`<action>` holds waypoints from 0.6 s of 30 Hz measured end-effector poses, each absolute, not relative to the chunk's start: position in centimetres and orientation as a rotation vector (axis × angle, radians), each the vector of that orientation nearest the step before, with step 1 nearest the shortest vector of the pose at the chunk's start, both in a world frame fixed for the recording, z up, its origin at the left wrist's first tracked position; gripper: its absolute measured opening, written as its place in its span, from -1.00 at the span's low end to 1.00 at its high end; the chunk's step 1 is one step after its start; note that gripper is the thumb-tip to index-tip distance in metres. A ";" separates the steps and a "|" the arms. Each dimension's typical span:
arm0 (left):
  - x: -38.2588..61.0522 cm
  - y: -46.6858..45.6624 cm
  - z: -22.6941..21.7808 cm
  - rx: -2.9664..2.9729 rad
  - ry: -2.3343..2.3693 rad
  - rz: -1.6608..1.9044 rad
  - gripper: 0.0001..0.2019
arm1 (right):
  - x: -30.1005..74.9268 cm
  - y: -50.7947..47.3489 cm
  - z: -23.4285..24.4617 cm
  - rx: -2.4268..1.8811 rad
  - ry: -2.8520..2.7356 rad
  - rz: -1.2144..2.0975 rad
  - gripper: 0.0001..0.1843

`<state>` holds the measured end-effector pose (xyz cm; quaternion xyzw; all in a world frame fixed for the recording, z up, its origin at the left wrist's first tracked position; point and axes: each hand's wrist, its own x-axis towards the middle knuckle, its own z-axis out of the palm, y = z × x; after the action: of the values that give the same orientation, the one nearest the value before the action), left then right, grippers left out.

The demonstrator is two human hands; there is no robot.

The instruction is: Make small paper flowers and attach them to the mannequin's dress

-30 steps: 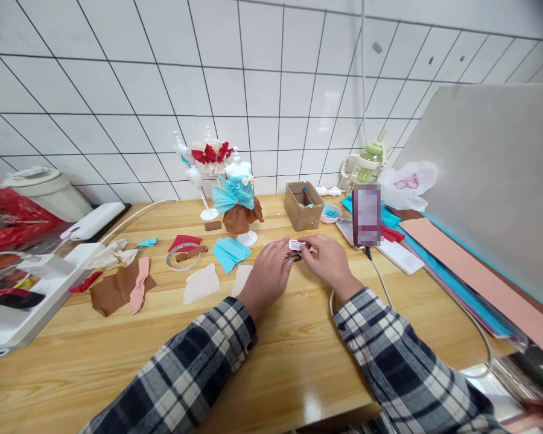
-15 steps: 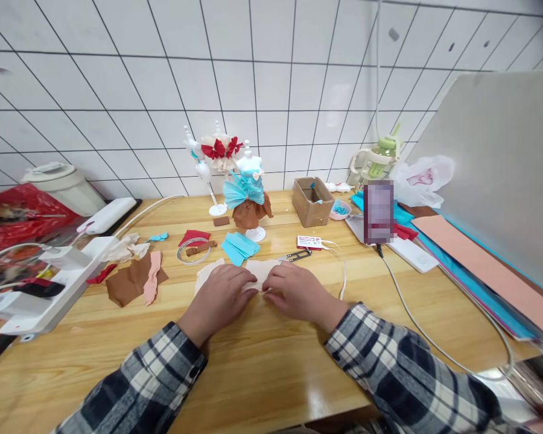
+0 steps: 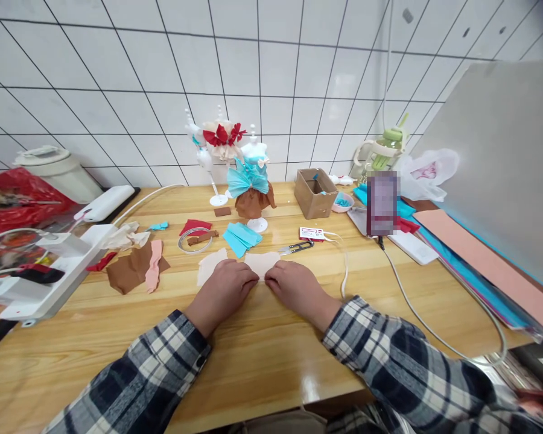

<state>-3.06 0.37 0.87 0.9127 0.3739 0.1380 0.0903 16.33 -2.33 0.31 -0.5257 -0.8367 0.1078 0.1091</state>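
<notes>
My left hand (image 3: 227, 288) and my right hand (image 3: 295, 288) rest close together on the table, fingers closed in a pinch on the near edge of a cream crepe-paper piece (image 3: 261, 264). Their fingertips cover part of that edge. Another cream piece (image 3: 210, 265) lies partly under my left hand. Beyond the fingers are folded light-blue paper strips (image 3: 242, 239). Black-handled thread snips (image 3: 298, 248) lie just beyond my right hand. Farther back stands a small white dress form (image 3: 256, 150) wearing a blue bow top and a brown skirt (image 3: 254, 203).
At the back stand a cardboard box (image 3: 315, 202), a pink dish (image 3: 342, 203) and a phone (image 3: 382, 205) with a cable. To the left are a tape roll (image 3: 181, 246), brown paper (image 3: 127, 268) and a power strip (image 3: 79, 271). Coloured sheets (image 3: 489, 253) lie right.
My fingers have drawn slightly closer to me and flattened down, so more of both cream pieces shows. The view has tilted a little; the other things stay in place.
</notes>
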 end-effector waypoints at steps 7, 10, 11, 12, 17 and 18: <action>-3.4 0.2 1.0 2.723 1.166 0.406 -0.76 | 16.5 -2.0 0.0 -1.570 -2.408 0.379 -0.79; -3.1 0.1 1.1 2.728 1.162 0.359 -0.73 | 16.5 -2.1 0.0 -1.528 -2.457 0.276 -0.75; -3.0 0.0 1.2 2.739 1.153 0.337 -0.72 | 16.5 -2.1 0.0 -1.506 -2.472 0.235 -0.75; -2.9 0.0 1.4 2.750 1.148 0.323 -0.71 | 16.6 -2.2 0.0 -1.487 -2.487 0.200 -0.75; -2.7 -0.3 1.6 2.785 1.171 0.268 -0.74 | 16.7 -2.1 0.0 -1.514 -2.520 0.203 -0.79; -2.7 -0.2 1.6 2.786 1.182 0.261 -0.75 | 16.7 -2.1 0.0 -1.523 -2.511 0.224 -0.79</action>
<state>-2.73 -0.25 1.57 0.9159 0.3888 0.0859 0.0520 16.74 -2.08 0.02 -0.5145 -0.8485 0.0756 0.0978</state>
